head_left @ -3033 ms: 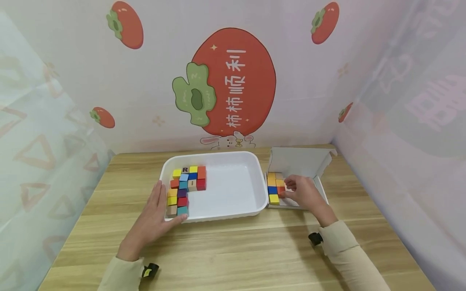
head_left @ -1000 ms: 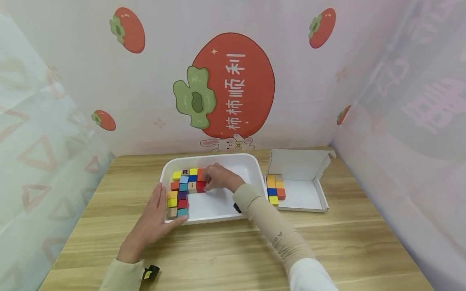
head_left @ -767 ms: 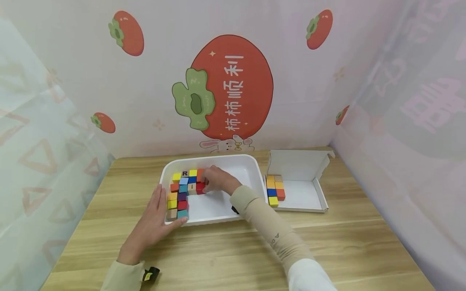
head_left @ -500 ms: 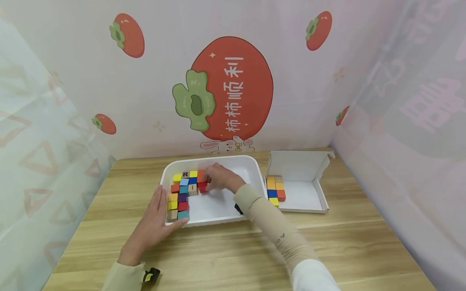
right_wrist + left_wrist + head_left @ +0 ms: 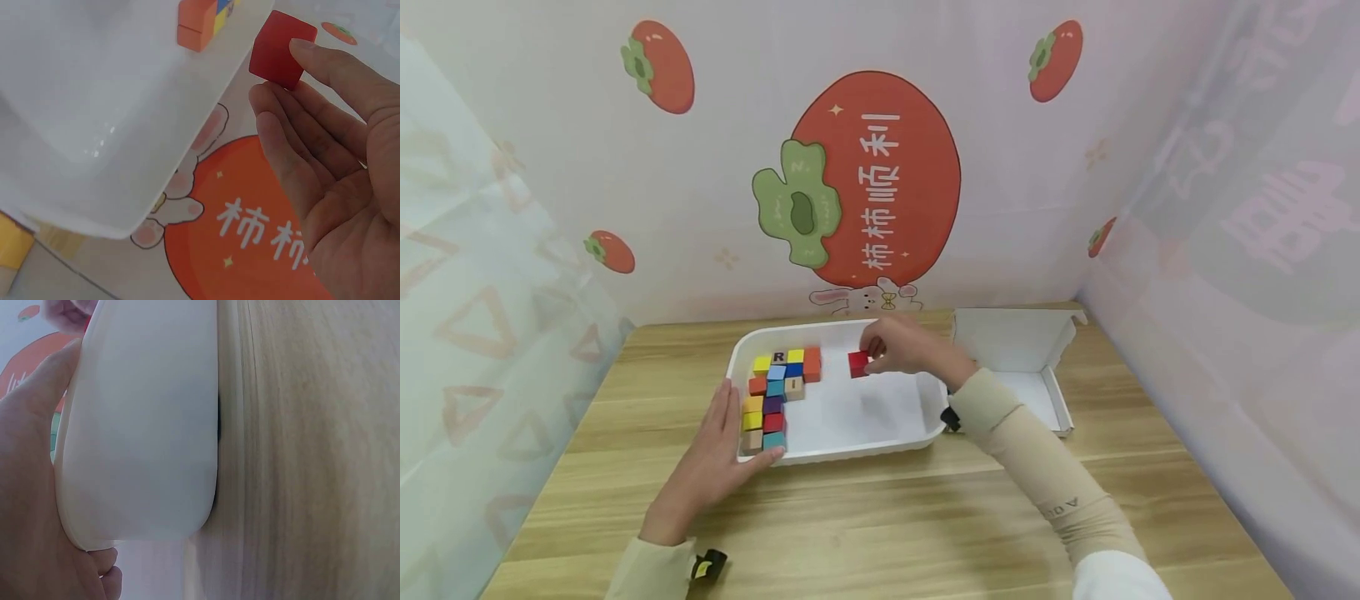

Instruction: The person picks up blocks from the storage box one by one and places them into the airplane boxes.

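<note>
Head, red cube: I see the red cube (image 5: 858, 364) over the tray (image 5: 850, 417), towards its far edge, pinched by the right hand (image 5: 906, 346).
Head, near-left corner: left hand (image 5: 715, 437) touches it, fingers straight, thumb apart.
Left wrist, rim: if this thumb slackened, a bump might shift the tray.
Right wrist, pinch: thumb and fingertips only; I'd fear a slip dropping the red cube.

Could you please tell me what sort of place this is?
Probably a small indoor booth for tabletop work: a printed backdrop surrounds three sides of a wood-grain table, which bears a white tray of coloured blocks.
</note>
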`<state>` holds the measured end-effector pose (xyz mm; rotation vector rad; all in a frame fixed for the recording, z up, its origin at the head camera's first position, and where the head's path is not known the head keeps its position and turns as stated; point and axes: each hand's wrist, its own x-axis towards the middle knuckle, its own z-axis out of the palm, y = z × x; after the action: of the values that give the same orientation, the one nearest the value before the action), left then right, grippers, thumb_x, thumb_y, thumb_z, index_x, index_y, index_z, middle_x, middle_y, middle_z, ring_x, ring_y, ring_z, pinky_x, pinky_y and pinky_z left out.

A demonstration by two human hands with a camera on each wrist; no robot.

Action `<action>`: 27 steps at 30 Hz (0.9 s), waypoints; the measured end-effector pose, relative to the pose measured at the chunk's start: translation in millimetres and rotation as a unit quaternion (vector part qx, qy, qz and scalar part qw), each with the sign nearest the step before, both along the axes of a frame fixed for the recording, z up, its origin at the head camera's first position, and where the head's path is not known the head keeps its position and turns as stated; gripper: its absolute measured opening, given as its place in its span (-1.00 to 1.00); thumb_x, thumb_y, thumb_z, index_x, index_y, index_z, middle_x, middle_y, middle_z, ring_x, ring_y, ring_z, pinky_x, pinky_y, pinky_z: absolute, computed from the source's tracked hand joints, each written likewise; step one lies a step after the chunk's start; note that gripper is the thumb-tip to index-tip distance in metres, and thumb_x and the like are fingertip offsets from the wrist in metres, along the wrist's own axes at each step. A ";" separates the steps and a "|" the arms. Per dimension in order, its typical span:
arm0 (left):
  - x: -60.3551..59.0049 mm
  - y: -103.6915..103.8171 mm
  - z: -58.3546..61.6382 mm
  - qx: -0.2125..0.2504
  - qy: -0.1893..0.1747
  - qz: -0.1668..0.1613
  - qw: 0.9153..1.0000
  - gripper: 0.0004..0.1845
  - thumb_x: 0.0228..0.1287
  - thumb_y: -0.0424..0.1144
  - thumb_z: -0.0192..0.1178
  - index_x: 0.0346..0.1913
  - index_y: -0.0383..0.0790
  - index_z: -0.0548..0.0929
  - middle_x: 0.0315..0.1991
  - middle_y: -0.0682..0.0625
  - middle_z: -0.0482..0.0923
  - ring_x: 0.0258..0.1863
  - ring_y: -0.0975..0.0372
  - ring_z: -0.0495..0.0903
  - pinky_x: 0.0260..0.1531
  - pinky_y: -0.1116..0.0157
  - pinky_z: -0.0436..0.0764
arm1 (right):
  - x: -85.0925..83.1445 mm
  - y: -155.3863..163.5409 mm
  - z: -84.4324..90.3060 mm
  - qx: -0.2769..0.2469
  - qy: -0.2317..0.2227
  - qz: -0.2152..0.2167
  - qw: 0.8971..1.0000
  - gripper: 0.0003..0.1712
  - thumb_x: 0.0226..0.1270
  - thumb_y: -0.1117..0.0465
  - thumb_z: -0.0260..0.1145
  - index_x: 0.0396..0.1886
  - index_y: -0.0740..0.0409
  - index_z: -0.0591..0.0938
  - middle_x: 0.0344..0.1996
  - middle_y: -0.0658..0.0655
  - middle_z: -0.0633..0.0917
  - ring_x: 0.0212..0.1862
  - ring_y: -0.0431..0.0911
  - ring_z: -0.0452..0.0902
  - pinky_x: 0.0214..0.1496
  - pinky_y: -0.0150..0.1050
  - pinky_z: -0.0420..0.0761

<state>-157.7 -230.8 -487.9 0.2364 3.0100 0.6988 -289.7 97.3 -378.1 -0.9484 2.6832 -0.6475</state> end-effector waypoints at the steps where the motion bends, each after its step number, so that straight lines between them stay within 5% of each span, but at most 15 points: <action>1: -0.2 -0.2 0.0 0.000 0.000 -0.001 1.000 0.41 0.24 0.52 0.22 0.70 -0.30 -0.37 0.75 -0.22 -0.53 0.72 -0.27 -0.27 0.45 -0.46 0.14 | 3.0 7.0 2.4 -0.004 0.001 -0.001 1.000 -0.70 0.30 0.17 0.59 0.01 0.11 0.81 -0.12 0.06 0.83 -0.10 -0.12 0.72 0.05 -0.27 0.78; 11: -1.5 -0.7 -0.8 0.002 0.002 -0.005 1.000 0.41 0.24 0.52 0.21 0.70 -0.29 -0.38 0.75 -0.24 -0.52 0.72 -0.26 -0.26 0.46 -0.45 0.15 | 34.8 82.3 13.8 -0.029 -0.014 -0.045 0.998 -0.69 0.26 0.19 0.61 -0.01 0.11 0.81 -0.14 0.05 0.83 -0.12 -0.12 0.75 0.05 -0.19 0.82; 27: -2.0 -1.6 1.0 0.004 -0.003 -0.008 1.000 0.42 0.24 0.54 0.19 0.70 -0.30 -0.38 0.75 -0.24 -0.52 0.72 -0.26 -0.26 0.44 -0.48 0.15 | 61.7 161.4 -23.5 -0.060 -0.007 -0.079 0.995 -0.78 0.27 0.29 0.58 -0.10 0.14 0.79 -0.22 0.01 0.84 -0.15 -0.16 0.75 0.05 -0.11 0.83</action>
<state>-159.7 -232.4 -486.9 0.2573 2.9967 0.7080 -228.0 258.7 -401.6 -0.7606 2.7541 -0.8520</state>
